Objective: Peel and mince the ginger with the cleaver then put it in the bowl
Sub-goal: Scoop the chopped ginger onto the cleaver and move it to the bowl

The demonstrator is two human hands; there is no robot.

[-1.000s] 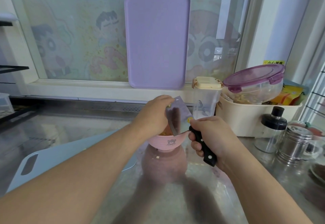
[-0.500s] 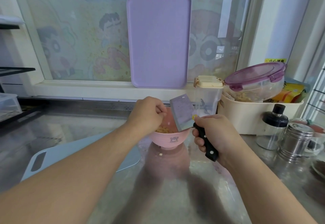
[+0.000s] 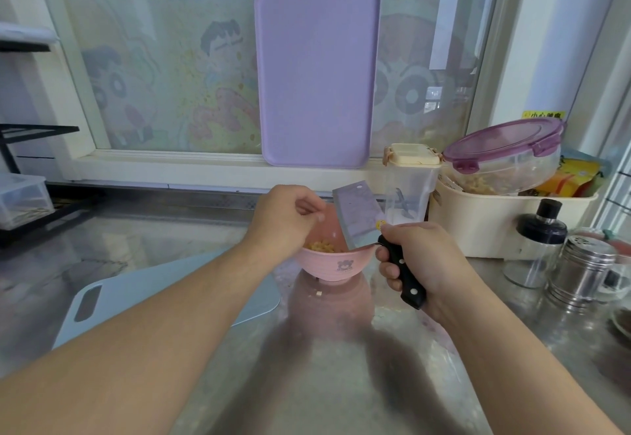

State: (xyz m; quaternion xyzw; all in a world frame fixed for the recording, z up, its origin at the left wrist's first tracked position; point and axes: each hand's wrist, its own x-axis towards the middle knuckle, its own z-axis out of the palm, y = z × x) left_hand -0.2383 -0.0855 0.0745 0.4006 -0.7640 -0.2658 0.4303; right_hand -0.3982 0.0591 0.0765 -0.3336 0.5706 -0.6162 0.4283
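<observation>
At your twelve o'clock a purple tray leans upright against the cartoon-covered window. At two o'clock a clear jug with a cream lid stands just beside a cream bin holding a purple-lidded container. At three o'clock a black-capped bottle and steel shaker stand; at nine o'clock a pale blue cutting board lies flat on the counter.

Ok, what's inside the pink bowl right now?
Minced ginger, small yellowish bits, lies in the bowl. The cleaver blade dips in at the right rim, and the left hand hangs over the left side, hiding part of the inside.
</observation>
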